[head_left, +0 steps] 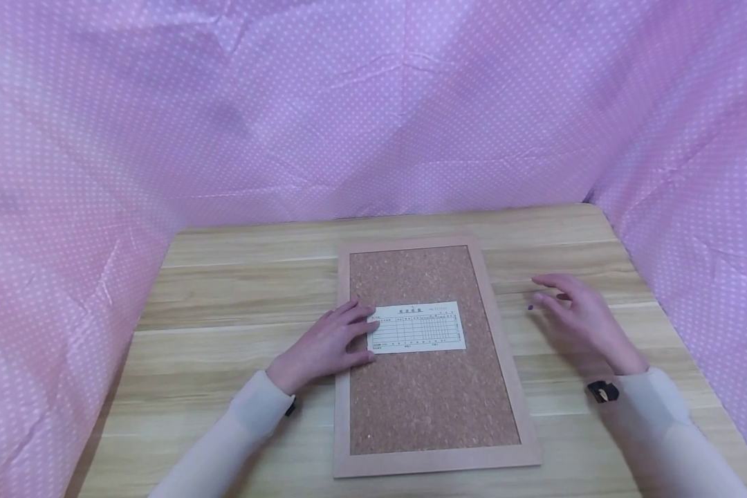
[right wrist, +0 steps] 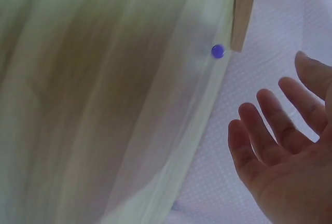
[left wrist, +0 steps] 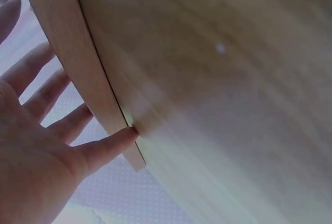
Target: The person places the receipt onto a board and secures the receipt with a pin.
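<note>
In the head view a white printed form slip (head_left: pixel 417 328) lies across the cork board (head_left: pixel 432 401), a little above its middle. My left hand (head_left: pixel 324 344) reaches over the board's left frame with its fingers spread, and the fingertips rest at the slip's left edge. To the right of the board my right hand (head_left: pixel 582 318) hovers over the table, fingers loosely bent and holding nothing. A small round purple thing, perhaps a pushpin (right wrist: pixel 218 51), lies on the table apart from the right fingers in the right wrist view.
The board's pale wooden frame (head_left: pixel 436 460) lies flat on a wood-grain table (head_left: pixel 243 277). Pink dotted cloth (head_left: pixel 348 104) hangs behind the table and along both sides. Each sleeve cuff has a dark strap piece (head_left: pixel 602 391) at the wrist.
</note>
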Available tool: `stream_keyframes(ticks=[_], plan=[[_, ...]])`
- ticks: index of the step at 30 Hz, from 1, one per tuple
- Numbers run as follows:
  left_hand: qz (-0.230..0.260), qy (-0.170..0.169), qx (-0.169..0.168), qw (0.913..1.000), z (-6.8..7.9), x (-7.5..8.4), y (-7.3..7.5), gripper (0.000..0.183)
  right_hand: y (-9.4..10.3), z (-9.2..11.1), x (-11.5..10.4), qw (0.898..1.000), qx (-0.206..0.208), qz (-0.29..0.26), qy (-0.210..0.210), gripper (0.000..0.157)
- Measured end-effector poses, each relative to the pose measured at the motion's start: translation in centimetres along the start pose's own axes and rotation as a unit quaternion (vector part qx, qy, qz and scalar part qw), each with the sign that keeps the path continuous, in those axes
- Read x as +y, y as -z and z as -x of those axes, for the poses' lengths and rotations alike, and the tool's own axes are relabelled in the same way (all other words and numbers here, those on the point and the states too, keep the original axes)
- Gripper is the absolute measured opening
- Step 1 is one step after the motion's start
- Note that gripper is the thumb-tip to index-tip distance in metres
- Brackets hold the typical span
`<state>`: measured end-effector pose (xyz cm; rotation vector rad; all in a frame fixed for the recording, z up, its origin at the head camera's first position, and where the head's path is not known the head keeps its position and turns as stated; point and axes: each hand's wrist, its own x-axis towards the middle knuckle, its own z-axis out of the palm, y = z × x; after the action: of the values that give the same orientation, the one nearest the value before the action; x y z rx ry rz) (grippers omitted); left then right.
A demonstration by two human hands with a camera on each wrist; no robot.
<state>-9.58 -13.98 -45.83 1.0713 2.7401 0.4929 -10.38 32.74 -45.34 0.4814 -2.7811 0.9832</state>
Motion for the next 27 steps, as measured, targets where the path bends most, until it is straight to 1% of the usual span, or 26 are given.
stream_keyframes(ticks=[7, 12, 15, 22, 27], plan=[[0.000, 0.001, -0.007, 1.0000, -0.1, -0.2, 0.1, 0.048, 0.1, 0.0, 1.1, 0.999, -0.039, -0.015, -0.015, 0.027], [0.006, 0.002, -0.009, 0.9999, -0.2, -0.1, 0.2, 0.046, -0.1, -0.1, 1.6, 0.997, -0.074, -0.010, -0.033, 0.025], [0.012, 0.007, -0.008, 0.9999, -0.2, 0.0, 0.3, 0.045, 0.0, -0.2, 1.6, 0.995, -0.088, -0.006, -0.041, 0.025], [0.019, 0.013, -0.012, 0.9997, -0.3, 0.0, 0.3, 0.045, 0.0, -0.4, 1.7, 0.993, -0.107, -0.014, -0.043, 0.024], [0.020, 0.016, -0.016, 0.9995, -0.3, -0.1, 0.3, 0.046, -0.1, -0.5, 1.8, 0.992, -0.113, -0.013, -0.048, 0.020]])
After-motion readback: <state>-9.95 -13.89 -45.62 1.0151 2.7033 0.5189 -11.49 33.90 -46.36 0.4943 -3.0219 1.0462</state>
